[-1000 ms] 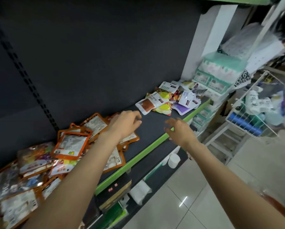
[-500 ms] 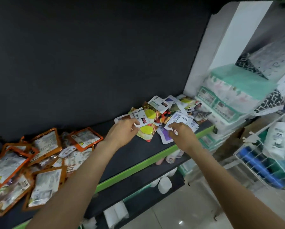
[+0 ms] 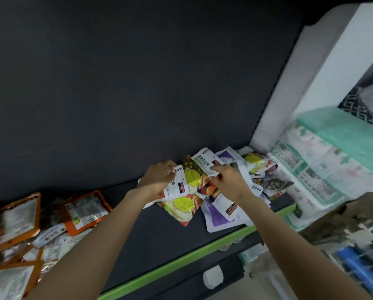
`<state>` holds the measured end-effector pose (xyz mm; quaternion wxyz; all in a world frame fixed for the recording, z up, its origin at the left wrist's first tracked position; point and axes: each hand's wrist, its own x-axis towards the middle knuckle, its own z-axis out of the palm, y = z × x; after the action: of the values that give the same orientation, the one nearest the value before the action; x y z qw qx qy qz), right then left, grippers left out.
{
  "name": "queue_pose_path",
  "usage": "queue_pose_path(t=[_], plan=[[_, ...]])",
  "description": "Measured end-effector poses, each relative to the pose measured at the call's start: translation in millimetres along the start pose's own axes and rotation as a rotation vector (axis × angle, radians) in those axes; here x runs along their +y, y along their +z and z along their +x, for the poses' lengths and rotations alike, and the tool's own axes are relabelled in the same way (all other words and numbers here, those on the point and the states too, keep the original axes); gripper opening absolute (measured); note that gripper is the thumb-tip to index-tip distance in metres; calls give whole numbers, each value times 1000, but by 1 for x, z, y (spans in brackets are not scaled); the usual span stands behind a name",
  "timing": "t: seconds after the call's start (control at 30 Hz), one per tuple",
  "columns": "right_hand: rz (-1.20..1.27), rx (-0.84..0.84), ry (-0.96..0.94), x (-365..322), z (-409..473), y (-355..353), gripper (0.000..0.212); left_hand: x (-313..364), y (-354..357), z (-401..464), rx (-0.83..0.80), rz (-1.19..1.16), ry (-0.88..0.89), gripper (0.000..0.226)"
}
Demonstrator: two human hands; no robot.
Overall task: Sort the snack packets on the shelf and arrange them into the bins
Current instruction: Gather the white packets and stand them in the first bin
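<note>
Two hands are in the heap of snack packets (image 3: 215,187) at the right end of the dark shelf (image 3: 159,230): the left hand (image 3: 159,180) pinches a white packet (image 3: 178,185), the right hand (image 3: 228,182) pinches another white packet (image 3: 205,161) lifted off the pile. Orange-edged packets (image 3: 83,210) lie well apart at the shelf's left end. Mint-green wrapped bundles (image 3: 332,152) sit just beyond the shelf's right end.
</note>
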<state>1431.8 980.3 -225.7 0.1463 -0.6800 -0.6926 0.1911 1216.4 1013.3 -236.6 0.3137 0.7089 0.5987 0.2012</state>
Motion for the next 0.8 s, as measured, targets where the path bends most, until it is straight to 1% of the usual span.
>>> queue_pose_path(t=[0.07,0.2,0.27,0.33,0.43,0.5,0.57,0.6,0.67,0.73,0.8], plan=[[-28,-3,1,9,21,5,42,-8,6,16,-21,5,-8,31],[-91,-84,-4,22,46,17,52,-26,20,37,-129,65,-69,70],[-69,-90,14,30,56,22,53,-35,29,45,-178,74,-94,83],[-43,-79,22,39,61,26,50,-40,36,49,-192,108,-98,87],[5,-13,-4,44,65,27,42,-41,44,54,-113,150,-95,91],[109,53,16,43,70,21,42,-41,45,58,-69,159,-101,92],[208,104,50,41,75,14,44,-39,43,63,-12,191,-104,85],[245,104,66,38,77,12,43,-38,41,64,29,207,-95,76],[319,77,84,33,77,8,36,-33,36,63,119,205,-53,48],[362,66,44,25,72,5,25,-25,29,58,151,132,-5,21],[362,82,-35,17,64,0,15,-14,19,48,141,64,24,7]])
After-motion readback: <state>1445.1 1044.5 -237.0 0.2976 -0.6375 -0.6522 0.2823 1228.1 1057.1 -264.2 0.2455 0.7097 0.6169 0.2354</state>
